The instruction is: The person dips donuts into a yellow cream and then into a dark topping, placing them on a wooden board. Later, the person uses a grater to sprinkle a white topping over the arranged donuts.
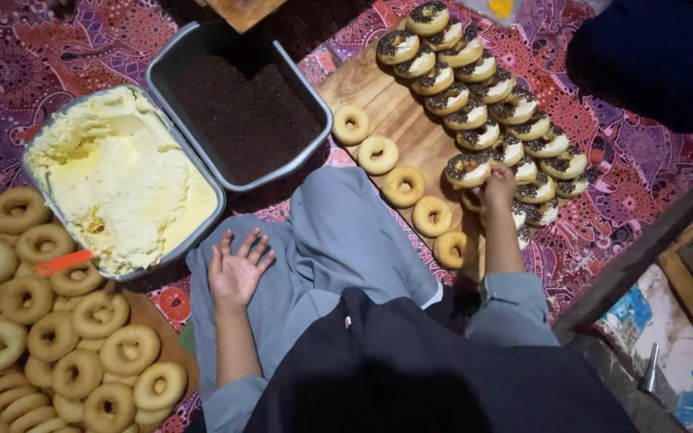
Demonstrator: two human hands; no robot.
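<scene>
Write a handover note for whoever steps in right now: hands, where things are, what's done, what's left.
Left hand: open, palm up, resting on the lap, holding nothing.
Right hand: fingers closed on a topped donut at the near end of the rows on the board.
Done: two long rows of topped donuts with cream and dark sprinkles fill the board's right side.
Left: five plain donuts in a line on the board, plus a big plain pile at far left.
Supplies: cream tray and sprinkle tray sit side by side ahead of the left knee.
</scene>
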